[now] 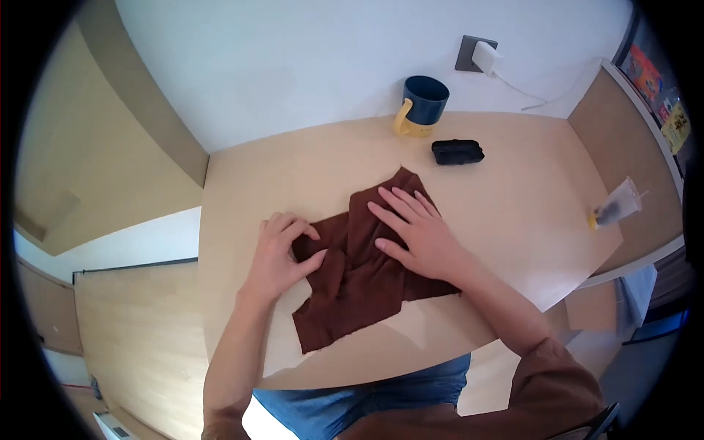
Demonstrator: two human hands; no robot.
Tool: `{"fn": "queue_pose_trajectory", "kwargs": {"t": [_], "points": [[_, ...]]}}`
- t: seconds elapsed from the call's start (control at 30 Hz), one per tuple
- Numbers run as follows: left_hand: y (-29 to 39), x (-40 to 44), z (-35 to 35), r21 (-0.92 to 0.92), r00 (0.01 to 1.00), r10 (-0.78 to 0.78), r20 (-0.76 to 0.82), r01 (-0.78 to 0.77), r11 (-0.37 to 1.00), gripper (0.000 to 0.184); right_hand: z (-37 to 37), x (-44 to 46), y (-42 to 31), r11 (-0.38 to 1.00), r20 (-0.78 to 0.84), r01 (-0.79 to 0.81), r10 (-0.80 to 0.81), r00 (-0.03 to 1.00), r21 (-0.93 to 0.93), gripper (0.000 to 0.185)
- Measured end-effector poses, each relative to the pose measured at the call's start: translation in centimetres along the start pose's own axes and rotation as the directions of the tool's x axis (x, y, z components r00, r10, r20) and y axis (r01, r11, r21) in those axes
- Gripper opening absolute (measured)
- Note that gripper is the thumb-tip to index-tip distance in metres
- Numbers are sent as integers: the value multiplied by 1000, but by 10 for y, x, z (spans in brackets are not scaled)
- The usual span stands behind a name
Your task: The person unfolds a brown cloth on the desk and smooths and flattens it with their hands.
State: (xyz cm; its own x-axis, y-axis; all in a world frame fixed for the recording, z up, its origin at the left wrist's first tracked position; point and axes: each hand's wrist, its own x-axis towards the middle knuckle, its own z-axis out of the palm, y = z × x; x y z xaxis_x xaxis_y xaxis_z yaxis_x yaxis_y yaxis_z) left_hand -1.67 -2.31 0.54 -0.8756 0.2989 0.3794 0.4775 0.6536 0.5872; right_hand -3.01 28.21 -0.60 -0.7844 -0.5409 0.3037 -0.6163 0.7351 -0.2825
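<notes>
A dark brown cloth [367, 282] lies rumpled on the table, with folds across its middle and uneven edges. My right hand [416, 231] rests flat on its upper right part, fingers spread. At the cloth's left edge is my left hand [281, 253], its fingers bent and the thumb held apart from them. Brown fabric shows in the gap between that thumb and the index finger, and the thumb tip touches or nearly touches a raised fold. Neither hand is closed around the cloth.
Behind the cloth, a blue and yellow mug [425, 103] stands near the wall, with a black case [457, 152] in front of it. A clear cup with a straw [617, 204] is at the right. A white charger [485, 57] is plugged into the wall socket, its cable trailing right.
</notes>
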Motion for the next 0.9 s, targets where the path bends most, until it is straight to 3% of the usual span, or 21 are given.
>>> {"fn": "queue_pose_trajectory", "kwargs": {"t": [0.13,0.2,0.27,0.3,0.33,0.47,0.5,0.6,0.63,0.67,0.77,0.9], "points": [[-5,0,2,72,994,-111,4,111,991,26,-1,3,6,990,-11,-46,47,999,130,59],[-16,3,5,113,990,-124,-73,132,985,24,-10,10,1,944,-163,41,14,986,328,57],[-21,7,2,172,977,-161,-140,184,968,22,-40,17,-18,769,-248,107,68,966,630,61],[-24,7,0,174,977,-147,-152,173,970,21,-61,18,-33,696,-315,197,43,948,690,75],[-28,8,-1,178,978,-129,-166,158,971,21,-81,18,-44,639,-369,277,12,929,717,74],[-42,12,-1,122,983,-106,-149,124,985,18,-140,17,-54,545,-522,470,-67,850,694,69],[-43,14,-1,157,983,-93,-159,118,981,19,-149,18,-52,542,-536,481,-66,841,689,67],[-55,11,11,18,973,-138,-186,144,989,19,-155,13,-45,556,-547,483,-59,835,677,64],[-58,12,2,110,988,-134,-80,143,984,26,-155,9,-43,554,-553,483,-49,832,678,62],[-47,11,2,80,980,-173,-95,181,980,24,-157,7,-40,550,-551,482,-47,833,682,61],[-38,17,-1,165,985,-70,-155,96,982,19,-153,3,-36,552,-560,478,-24,828,683,57],[-38,17,-2,127,982,-109,-155,129,983,16,-152,2,-32,554,-558,478,-28,829,682,52]]}}
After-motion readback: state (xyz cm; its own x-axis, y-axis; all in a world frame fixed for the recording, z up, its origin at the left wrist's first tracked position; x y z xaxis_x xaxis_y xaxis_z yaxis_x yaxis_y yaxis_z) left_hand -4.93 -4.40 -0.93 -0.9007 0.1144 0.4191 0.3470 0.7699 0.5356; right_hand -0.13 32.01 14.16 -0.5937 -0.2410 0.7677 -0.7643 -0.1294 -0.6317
